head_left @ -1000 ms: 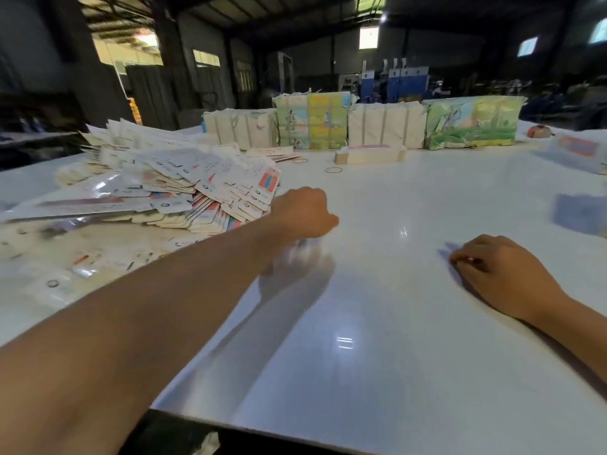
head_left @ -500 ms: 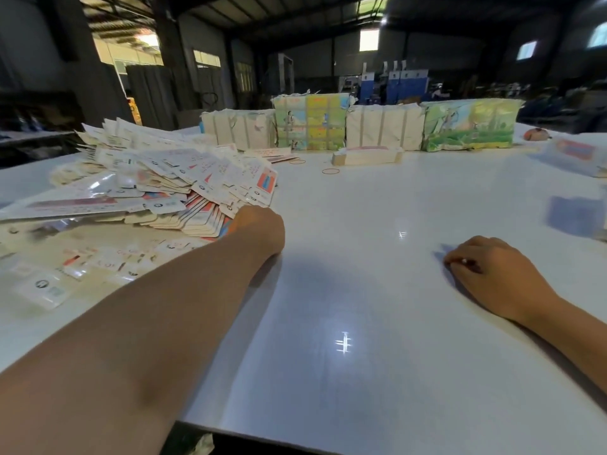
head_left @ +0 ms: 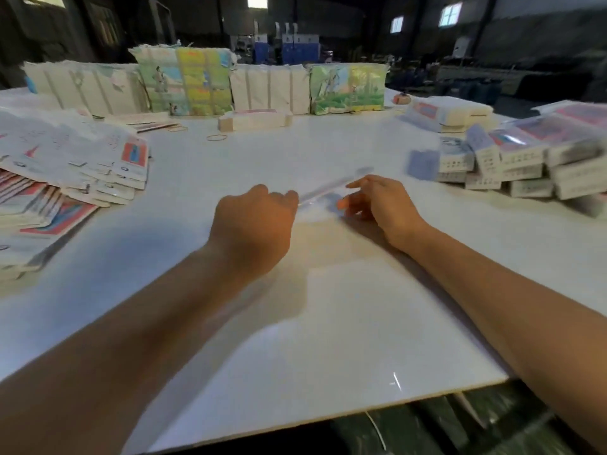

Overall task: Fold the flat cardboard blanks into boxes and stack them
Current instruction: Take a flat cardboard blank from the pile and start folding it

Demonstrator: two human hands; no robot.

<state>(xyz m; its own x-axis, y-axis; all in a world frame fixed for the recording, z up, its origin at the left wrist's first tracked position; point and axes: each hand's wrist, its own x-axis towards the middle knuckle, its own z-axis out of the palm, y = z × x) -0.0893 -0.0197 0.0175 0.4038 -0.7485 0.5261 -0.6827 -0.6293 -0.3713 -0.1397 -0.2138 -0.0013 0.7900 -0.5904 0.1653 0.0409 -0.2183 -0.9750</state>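
My left hand point(head_left: 254, 221) is curled round the near end of a thin, flat cardboard blank point(head_left: 331, 187), blurred and seen almost edge-on, while my right hand point(head_left: 381, 205) pinches its far end with loosely bent fingers, just above the glossy white bench point(head_left: 328, 323). To the left sprawls a slippery heap of flat printed blanks point(head_left: 75, 169) with red and blue panels; to the right, folded rectangular boxes point(head_left: 525, 165) sit stacked, and far off stand paper-wrapped bundles point(head_left: 184, 82).

Both forearms are seen bare to the frame edge; no sleeves, gloves, rings etc. are worn on left hand point(head_left: 253, 224) or right hand point(head_left: 382, 205).
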